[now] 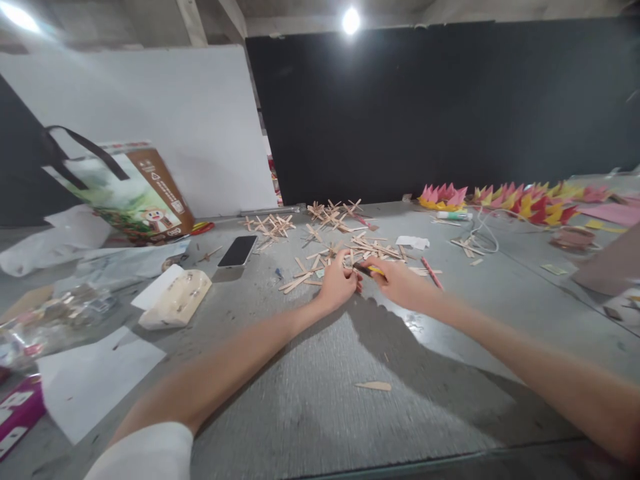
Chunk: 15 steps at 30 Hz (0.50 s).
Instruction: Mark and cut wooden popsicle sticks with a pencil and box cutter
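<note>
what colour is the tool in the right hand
The tool in the right hand is black and yellow; the head view, the only one, shows it.

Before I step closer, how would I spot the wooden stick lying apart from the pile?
On the gray table, find the left hand and the right hand, then look from them toward the near edge. A short pale wooden stick lies there, tapering to a point at its left end. Unlike the clustered sticks, it lies alone.

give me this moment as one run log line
right grip: holds yellow-black tool | left grip: at tool's tip, contents unclear | beyond: wooden sticks | nearer: tapered wooden piece | left: phone
</note>
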Each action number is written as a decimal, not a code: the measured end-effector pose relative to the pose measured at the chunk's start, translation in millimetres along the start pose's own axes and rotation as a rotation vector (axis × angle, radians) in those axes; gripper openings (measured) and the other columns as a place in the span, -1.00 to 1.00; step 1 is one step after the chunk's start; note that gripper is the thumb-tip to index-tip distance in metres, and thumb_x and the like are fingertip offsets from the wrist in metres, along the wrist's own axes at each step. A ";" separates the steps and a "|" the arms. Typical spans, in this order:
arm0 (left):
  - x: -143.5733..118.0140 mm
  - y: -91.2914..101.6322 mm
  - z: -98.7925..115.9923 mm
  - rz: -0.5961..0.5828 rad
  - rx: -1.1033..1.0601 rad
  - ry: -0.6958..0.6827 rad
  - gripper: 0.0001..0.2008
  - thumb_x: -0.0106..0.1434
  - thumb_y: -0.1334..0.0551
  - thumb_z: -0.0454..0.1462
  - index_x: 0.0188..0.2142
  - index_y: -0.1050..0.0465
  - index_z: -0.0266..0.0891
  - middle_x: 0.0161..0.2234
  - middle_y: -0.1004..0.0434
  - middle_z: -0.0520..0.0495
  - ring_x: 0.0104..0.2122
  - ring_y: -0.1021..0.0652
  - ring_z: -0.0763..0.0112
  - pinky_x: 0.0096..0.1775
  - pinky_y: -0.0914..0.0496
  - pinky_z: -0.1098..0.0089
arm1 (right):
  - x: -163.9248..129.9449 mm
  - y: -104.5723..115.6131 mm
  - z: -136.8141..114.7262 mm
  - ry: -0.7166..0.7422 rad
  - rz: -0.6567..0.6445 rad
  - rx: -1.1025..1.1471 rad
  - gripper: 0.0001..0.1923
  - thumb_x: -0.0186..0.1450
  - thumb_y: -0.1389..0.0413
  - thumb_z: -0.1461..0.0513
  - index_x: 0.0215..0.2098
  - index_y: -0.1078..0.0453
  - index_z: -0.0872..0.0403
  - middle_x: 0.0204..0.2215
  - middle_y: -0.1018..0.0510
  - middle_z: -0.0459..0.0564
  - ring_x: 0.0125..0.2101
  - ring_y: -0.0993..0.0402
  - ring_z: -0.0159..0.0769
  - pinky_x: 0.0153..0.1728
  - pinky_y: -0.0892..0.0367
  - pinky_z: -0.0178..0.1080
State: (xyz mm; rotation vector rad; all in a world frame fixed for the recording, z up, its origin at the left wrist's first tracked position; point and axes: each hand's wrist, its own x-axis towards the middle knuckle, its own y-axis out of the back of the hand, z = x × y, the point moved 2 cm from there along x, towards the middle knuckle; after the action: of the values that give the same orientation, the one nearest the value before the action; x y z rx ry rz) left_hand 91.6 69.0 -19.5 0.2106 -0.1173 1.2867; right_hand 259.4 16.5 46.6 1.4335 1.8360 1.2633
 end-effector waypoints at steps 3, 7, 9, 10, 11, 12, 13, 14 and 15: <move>0.6 -0.4 -1.8 -0.011 0.008 0.008 -0.42 0.28 -0.26 -0.38 0.27 -0.22 -0.20 -0.50 -0.58 0.13 -0.59 -0.61 0.42 -0.48 -0.51 0.48 | 19.1 26.5 -4.8 0.055 -0.074 -0.057 -0.60 0.35 -0.03 0.34 0.01 -0.62 -0.03 -0.26 -0.69 0.04 -0.40 -0.48 -0.23 -0.31 -0.22 -0.22; 1.4 1.1 -2.8 0.012 -0.010 0.021 -0.41 0.25 -0.29 -0.38 0.26 -0.25 -0.19 -0.51 -0.57 0.13 -0.59 -0.61 0.41 -0.49 -0.50 0.49 | 17.3 21.0 -7.0 0.007 -0.081 -0.021 -0.59 0.37 -0.01 0.34 0.06 -0.60 -0.01 -0.26 -0.69 0.04 -0.42 -0.47 -0.25 -0.34 -0.20 -0.23; 1.2 1.0 -2.5 0.008 -0.010 0.018 -0.40 0.24 -0.29 -0.38 0.26 -0.26 -0.18 -0.51 -0.58 0.13 -0.61 -0.60 0.40 -0.51 -0.49 0.48 | 5.7 5.4 -6.2 -0.005 -0.010 0.019 -0.57 0.38 0.00 0.34 0.11 -0.56 0.03 -0.23 -0.69 0.07 -0.40 -0.48 -0.24 -0.35 -0.19 -0.24; 0.9 0.8 -2.2 0.006 -0.007 0.015 -0.40 0.23 -0.29 -0.37 0.26 -0.26 -0.18 -0.50 -0.58 0.13 -0.62 -0.59 0.40 -0.52 -0.48 0.48 | -0.3 -2.3 -5.5 -0.004 0.038 0.037 -0.56 0.40 0.02 0.34 0.15 -0.53 0.05 -0.22 -0.69 0.08 -0.39 -0.48 -0.23 -0.35 -0.18 -0.24; 0.5 0.6 -1.7 0.004 -0.002 0.014 -0.39 0.24 -0.28 -0.37 0.27 -0.26 -0.18 -0.50 -0.58 0.13 -0.63 -0.59 0.39 -0.54 -0.48 0.47 | -5.5 -8.8 -4.7 -0.003 0.079 0.046 -0.55 0.41 0.03 0.33 0.18 -0.50 0.07 -0.25 -0.69 0.08 -0.40 -0.47 -0.22 -0.35 -0.17 -0.24; 0.1 0.4 -1.2 0.004 0.002 0.014 -0.39 0.24 -0.28 -0.36 0.27 -0.26 -0.18 -0.50 -0.58 0.12 -0.63 -0.59 0.38 -0.55 -0.47 0.47 | -9.2 -13.7 -3.9 -0.009 0.097 0.043 -0.54 0.43 0.05 0.32 0.22 -0.48 0.07 -0.30 -0.68 0.07 -0.43 -0.45 -0.22 -0.37 -0.14 -0.24; -0.4 0.3 -0.6 0.005 0.006 0.013 -0.40 0.25 -0.28 -0.35 0.28 -0.26 -0.18 -0.49 -0.59 0.10 -0.63 -0.59 0.37 -0.55 -0.47 0.46 | -11.0 -16.3 -3.4 -0.014 0.105 0.034 -0.54 0.44 0.06 0.31 0.23 -0.47 0.08 -0.33 -0.66 0.07 -0.45 -0.44 -0.22 -0.38 -0.12 -0.24; -0.7 0.4 0.1 0.008 0.007 0.008 -0.40 0.26 -0.29 -0.34 0.28 -0.26 -0.18 -0.48 -0.60 0.09 -0.62 -0.59 0.35 -0.55 -0.48 0.44 | -10.9 -16.7 -3.5 -0.019 0.099 0.023 -0.54 0.45 0.07 0.31 0.23 -0.46 0.08 -0.35 -0.65 0.07 -0.47 -0.42 -0.22 -0.39 -0.11 -0.24; -1.0 0.6 0.7 0.011 0.006 0.002 -0.40 0.27 -0.31 -0.33 0.28 -0.26 -0.18 -0.48 -0.60 0.07 -0.61 -0.60 0.34 -0.54 -0.49 0.42 | -9.5 -15.6 -4.0 -0.023 0.085 0.015 -0.54 0.44 0.07 0.31 0.22 -0.47 0.08 -0.35 -0.65 0.07 -0.46 -0.43 -0.22 -0.39 -0.11 -0.24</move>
State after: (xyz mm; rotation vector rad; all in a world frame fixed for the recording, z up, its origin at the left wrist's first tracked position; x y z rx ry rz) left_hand 90.8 68.1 -18.9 0.2140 -0.1131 1.2985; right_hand 251.7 5.8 33.2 1.5430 1.7898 1.2703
